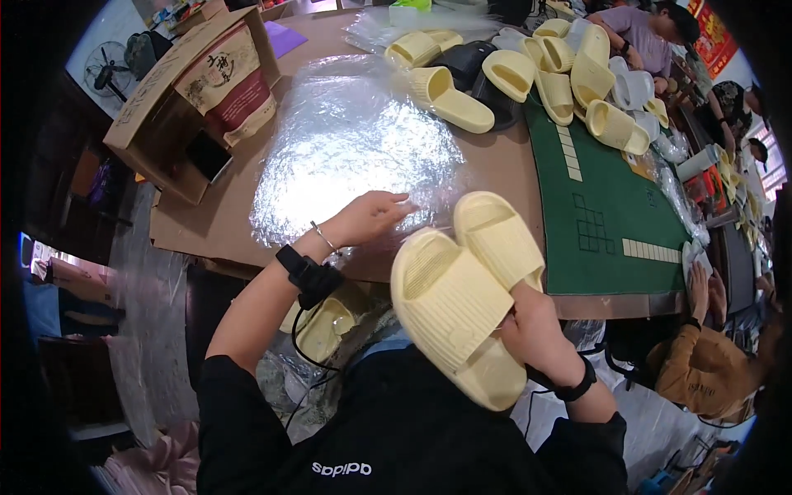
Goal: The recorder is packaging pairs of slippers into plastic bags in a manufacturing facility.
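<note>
From the head camera, the right hand (532, 330) is closed around a pair of pale yellow slide sandals (466, 285). The two sandals lie side by side, and the hand holds them up near the person's chest, just at the edge of the table (495, 169). The fingers pinch them near the heel end.

The left hand (367, 216) is flat and open. Its fingertips (399, 200) press on a stack of clear plastic bags (355, 140) lying on the table. It holds nothing.

The sandals look thick, puffy and soft, so they are likely light and a bit squishy. A firm pinch across both soles should keep them together. The bags look thin, shiny and slippery, so one sheet may be hard to lift.

Farther off sits a pile of yellow and white sandals (561, 74), a green mat (610, 206) and a cardboard box (177, 107).
</note>
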`<state>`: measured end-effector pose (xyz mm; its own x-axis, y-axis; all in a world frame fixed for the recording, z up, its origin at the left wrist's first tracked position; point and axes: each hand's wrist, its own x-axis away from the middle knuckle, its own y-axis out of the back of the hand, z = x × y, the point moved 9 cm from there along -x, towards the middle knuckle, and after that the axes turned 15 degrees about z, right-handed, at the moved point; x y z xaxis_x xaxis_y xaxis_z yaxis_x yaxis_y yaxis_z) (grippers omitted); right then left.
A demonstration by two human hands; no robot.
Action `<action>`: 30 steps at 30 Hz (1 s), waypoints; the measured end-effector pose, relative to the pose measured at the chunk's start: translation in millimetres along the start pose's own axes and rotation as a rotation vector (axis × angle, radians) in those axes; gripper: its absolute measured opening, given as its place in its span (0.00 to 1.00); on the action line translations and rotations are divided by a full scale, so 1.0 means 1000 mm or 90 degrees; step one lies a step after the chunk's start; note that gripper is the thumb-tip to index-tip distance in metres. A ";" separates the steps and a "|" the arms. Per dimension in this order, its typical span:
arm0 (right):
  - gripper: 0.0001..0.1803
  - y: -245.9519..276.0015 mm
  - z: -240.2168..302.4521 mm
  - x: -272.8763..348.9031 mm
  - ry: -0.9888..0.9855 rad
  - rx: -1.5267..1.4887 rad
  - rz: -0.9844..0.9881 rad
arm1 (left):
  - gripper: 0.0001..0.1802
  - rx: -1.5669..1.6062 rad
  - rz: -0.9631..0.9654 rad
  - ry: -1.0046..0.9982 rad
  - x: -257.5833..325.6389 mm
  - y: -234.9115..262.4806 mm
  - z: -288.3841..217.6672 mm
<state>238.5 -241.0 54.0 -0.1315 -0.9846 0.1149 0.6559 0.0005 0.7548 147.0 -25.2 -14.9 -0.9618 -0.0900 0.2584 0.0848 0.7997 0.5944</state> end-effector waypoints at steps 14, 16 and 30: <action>0.08 0.003 -0.030 0.019 -0.076 -0.004 -0.005 | 0.18 -0.309 -0.219 0.030 0.028 -0.003 0.004; 0.11 -0.016 -0.021 0.005 -0.079 0.003 0.084 | 0.18 -0.288 -0.221 0.032 0.025 0.002 0.005; 0.07 -0.046 0.028 -0.090 -0.032 0.108 0.095 | 0.22 -0.218 -0.092 -0.042 0.035 -0.010 -0.077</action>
<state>198.9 -147.8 27.3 -0.0826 -0.9613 0.2628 0.5366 0.1793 0.8245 132.7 -81.8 47.1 -0.9839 -0.1406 0.1105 0.0182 0.5363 0.8438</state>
